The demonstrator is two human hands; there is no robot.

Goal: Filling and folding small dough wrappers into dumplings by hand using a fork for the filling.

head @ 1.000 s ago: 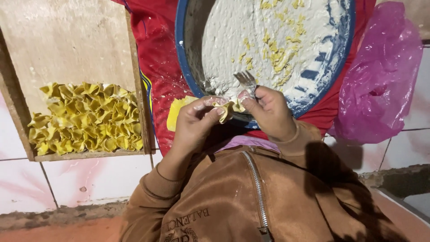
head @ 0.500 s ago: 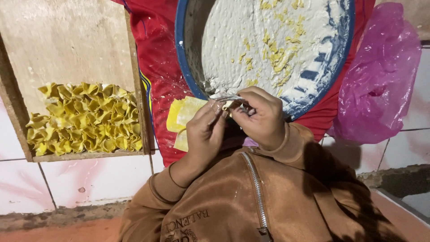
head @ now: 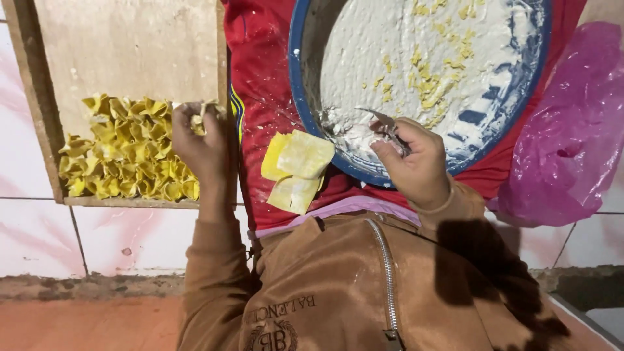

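Yellow folded dumplings [head: 127,156] lie heaped on a wooden board [head: 123,52], and the left hand [head: 201,140] reaches over the heap's edge, its grip pinching one more folded dumpling [head: 201,117] at the fingertips. The right hand [head: 416,162] has its grip pressed around a fork [head: 383,123], whose tines rest in the white filling [head: 422,58] of a blue-rimmed bowl [head: 296,71]. Between the two grips, a stack of square yellow wrappers [head: 296,169] lies on red cloth [head: 260,78].

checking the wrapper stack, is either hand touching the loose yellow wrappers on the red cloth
No, the left hand is over the wooden tray and the right hand at the bowl; wrappers lie untouched.
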